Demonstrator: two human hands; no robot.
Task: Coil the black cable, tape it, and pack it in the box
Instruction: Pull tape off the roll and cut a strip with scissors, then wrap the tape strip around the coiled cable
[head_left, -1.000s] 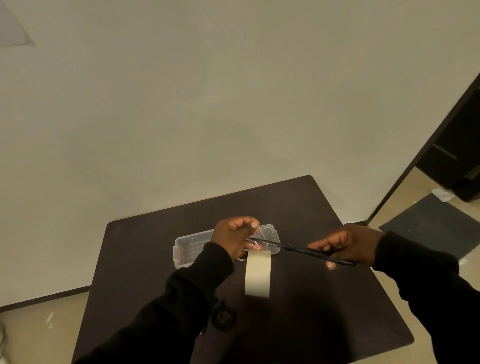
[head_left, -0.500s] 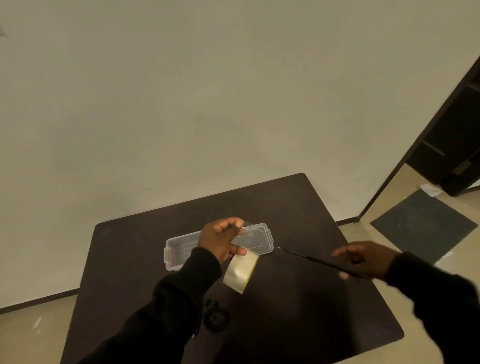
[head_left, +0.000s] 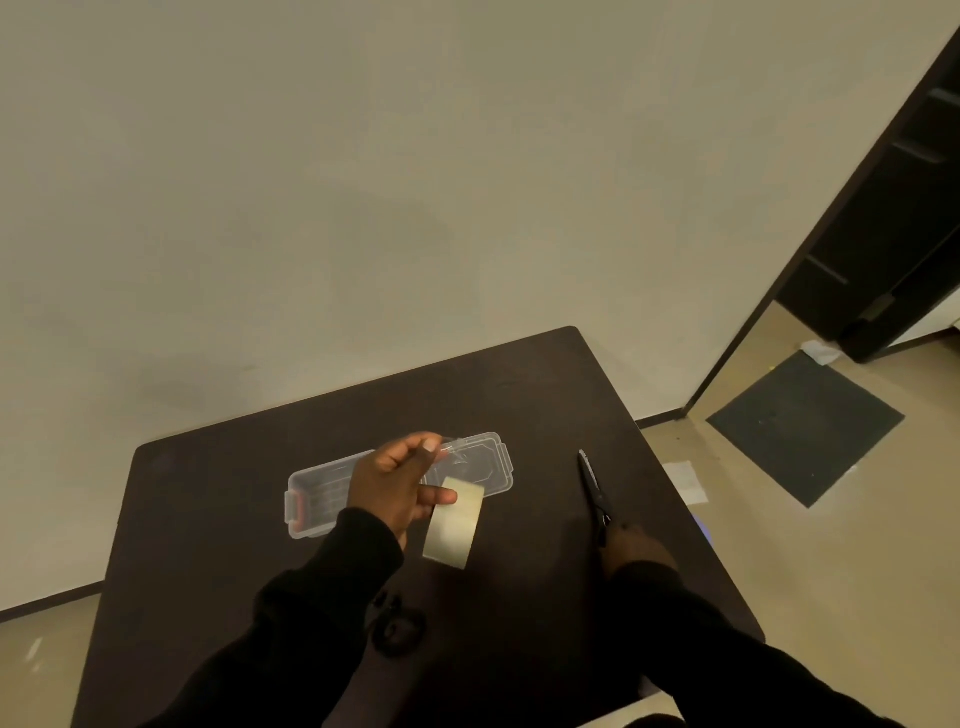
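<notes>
My left hand (head_left: 395, 483) is raised over the clear plastic box (head_left: 483, 460), pinching a short clear strip of tape (head_left: 453, 448) between thumb and fingertip, while the beige tape roll (head_left: 453, 522) hangs from its lower fingers. The coiled black cable (head_left: 397, 626) lies on the dark table (head_left: 218, 519) near me, beside my left sleeve, hard to make out against the wood. My right hand (head_left: 631, 545) rests on the table with its fingers on the handles of the black scissors (head_left: 592, 486), whose blades lie flat and point away from me.
The box has an orange latch (head_left: 300, 506) at its left end and stands lidless in the table's middle. A pale wall rises behind the table. To the right are a dark door frame (head_left: 810, 260), a dark floor mat (head_left: 805, 426) and a scrap of paper (head_left: 688, 480).
The scissors left the tape by the box and moved right and down onto the table. The cut strip stays in my left fingers, and the roll swung slightly lower.
</notes>
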